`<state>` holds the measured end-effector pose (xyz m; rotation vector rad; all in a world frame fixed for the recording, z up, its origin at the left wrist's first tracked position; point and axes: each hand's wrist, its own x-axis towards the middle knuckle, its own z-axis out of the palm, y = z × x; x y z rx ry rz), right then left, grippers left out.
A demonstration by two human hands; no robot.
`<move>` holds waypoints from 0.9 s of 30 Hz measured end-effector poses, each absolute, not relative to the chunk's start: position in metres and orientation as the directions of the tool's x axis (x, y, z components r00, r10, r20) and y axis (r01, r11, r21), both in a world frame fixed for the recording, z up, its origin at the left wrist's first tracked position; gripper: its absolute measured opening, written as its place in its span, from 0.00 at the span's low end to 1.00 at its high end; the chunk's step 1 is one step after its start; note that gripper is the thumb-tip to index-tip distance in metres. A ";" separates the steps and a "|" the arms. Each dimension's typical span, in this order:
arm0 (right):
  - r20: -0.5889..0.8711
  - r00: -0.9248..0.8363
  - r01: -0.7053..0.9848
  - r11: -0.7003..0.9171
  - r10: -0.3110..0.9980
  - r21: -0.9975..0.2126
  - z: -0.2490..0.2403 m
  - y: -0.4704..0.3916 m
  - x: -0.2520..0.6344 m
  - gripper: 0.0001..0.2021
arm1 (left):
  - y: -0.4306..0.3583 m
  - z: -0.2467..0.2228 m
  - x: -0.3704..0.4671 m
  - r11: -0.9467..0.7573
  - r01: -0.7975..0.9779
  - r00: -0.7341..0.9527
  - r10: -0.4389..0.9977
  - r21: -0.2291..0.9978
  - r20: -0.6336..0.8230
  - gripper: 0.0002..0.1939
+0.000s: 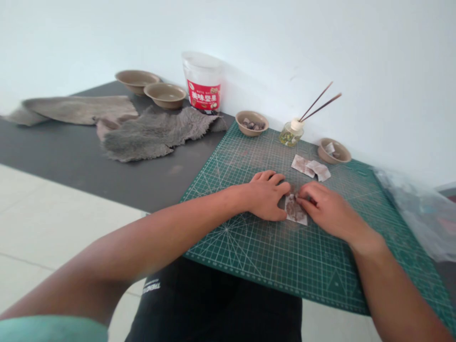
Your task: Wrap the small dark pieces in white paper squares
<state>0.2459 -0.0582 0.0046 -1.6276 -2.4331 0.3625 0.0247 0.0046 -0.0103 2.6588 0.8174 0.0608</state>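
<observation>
A small white paper piece with brown smudges lies on the green cutting mat between my hands. My left hand rests on the mat with its fingers spread, thumb and fingertips at the paper's left edge. My right hand is closed in a pinch over the paper's upper right part. Whatever is between those fingertips is too small and hidden to name. Just beyond, two more brown-stained white papers lie overlapping on the mat.
Along the wall stand a bowl of dark pieces, a reed diffuser and a bowl with white bits. At left are two bowls, a red-labelled plastic tub and grey cloths. Clear plastic lies right.
</observation>
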 end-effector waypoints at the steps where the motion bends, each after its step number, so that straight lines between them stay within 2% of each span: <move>1: -0.005 -0.384 0.881 0.365 0.923 -0.300 0.005 -0.058 0.246 0.04 | 0.005 -0.010 0.025 -0.767 0.540 0.829 0.555 0.348 -0.064 0.32; 3: -0.095 -0.446 0.850 0.388 0.890 -0.355 0.006 -0.059 0.246 0.04 | 0.005 -0.010 0.025 -0.766 0.540 0.830 0.553 0.349 -0.070 0.32; 5: -0.101 -0.479 0.818 0.401 0.872 -0.412 0.006 -0.059 0.244 0.04 | 0.005 -0.010 0.025 -0.772 0.532 0.837 0.542 0.349 -0.076 0.32; 8: 0.012 -0.395 0.861 0.374 0.919 -0.345 0.006 -0.059 0.243 0.04 | 0.004 -0.010 0.026 -0.771 0.542 0.831 0.552 0.334 -0.075 0.31; 10: 0.004 -0.393 0.875 0.376 0.919 -0.307 0.007 -0.059 0.243 0.03 | 0.005 -0.010 0.026 -0.766 0.551 0.825 0.560 0.332 -0.075 0.31; 13: -0.092 -0.511 0.808 0.441 0.855 -0.391 0.009 -0.060 0.243 0.04 | 0.005 -0.011 0.026 -0.773 0.532 0.836 0.544 0.346 -0.070 0.32; 15: -0.058 -0.516 0.788 0.448 0.854 -0.422 0.008 -0.059 0.243 0.05 | 0.006 -0.011 0.026 -0.778 0.522 0.842 0.535 0.350 -0.066 0.32; 18: 0.017 -0.420 0.846 0.398 0.907 -0.355 0.006 -0.057 0.246 0.04 | 0.006 -0.012 0.026 -0.772 0.533 0.834 0.548 0.347 -0.064 0.32; 20: -0.040 -0.435 0.852 0.397 0.900 -0.340 0.007 -0.057 0.248 0.03 | 0.006 -0.012 0.026 -0.768 0.538 0.831 0.552 0.347 -0.065 0.31; 23: -0.113 -0.513 0.804 0.430 0.851 -0.411 0.008 -0.057 0.248 0.05 | 0.005 -0.011 0.026 -0.772 0.533 0.836 0.543 0.346 -0.074 0.30; 25: -0.061 -0.479 0.811 0.415 0.876 -0.412 0.008 -0.057 0.248 0.05 | 0.005 -0.010 0.025 -0.771 0.537 0.834 0.545 0.341 -0.081 0.31; 27: -0.001 -0.410 0.852 0.383 0.912 -0.358 0.008 -0.057 0.248 0.04 | 0.005 -0.010 0.025 -0.768 0.545 0.829 0.552 0.338 -0.083 0.32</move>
